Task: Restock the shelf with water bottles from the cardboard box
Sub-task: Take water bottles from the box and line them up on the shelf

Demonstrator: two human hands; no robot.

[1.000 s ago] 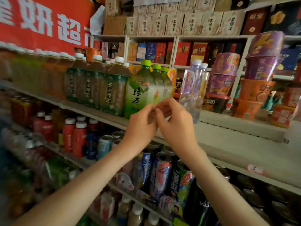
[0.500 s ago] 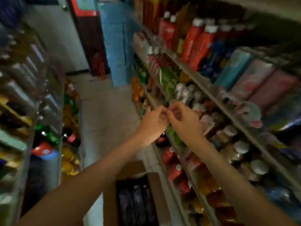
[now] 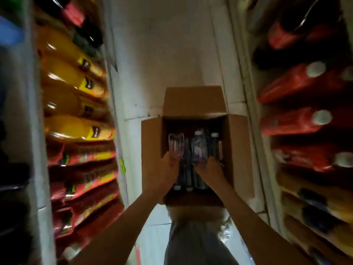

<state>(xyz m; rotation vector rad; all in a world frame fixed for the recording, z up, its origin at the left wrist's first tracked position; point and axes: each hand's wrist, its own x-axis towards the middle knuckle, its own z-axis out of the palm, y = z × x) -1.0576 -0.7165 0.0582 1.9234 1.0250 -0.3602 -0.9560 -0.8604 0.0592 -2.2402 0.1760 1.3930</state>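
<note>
An open cardboard box (image 3: 193,101) stands on the floor of the aisle below me, its flaps folded out. Several clear water bottles (image 3: 214,145) with white caps lie side by side in it. My left hand (image 3: 162,171) reaches in at the box's left side, fingers curled round the near end of one water bottle (image 3: 175,144). My right hand (image 3: 209,170) is beside it, closed on the near end of a second water bottle (image 3: 199,148). Both bottles look slightly raised above the others. Motion blur hides the fingertips.
Shelves line both sides of the narrow aisle. Yellow drink bottles (image 3: 76,88) and red packs (image 3: 86,155) fill the left. Red bottles with white caps (image 3: 296,119) fill the right. Pale floor tiles (image 3: 168,54) run ahead of the box. My clothing (image 3: 191,243) shows at the bottom.
The view has swung from the upper shelf down to the floor. My hands, which were together in front of the shelf, have dropped into the box and closed on two bottles.
</note>
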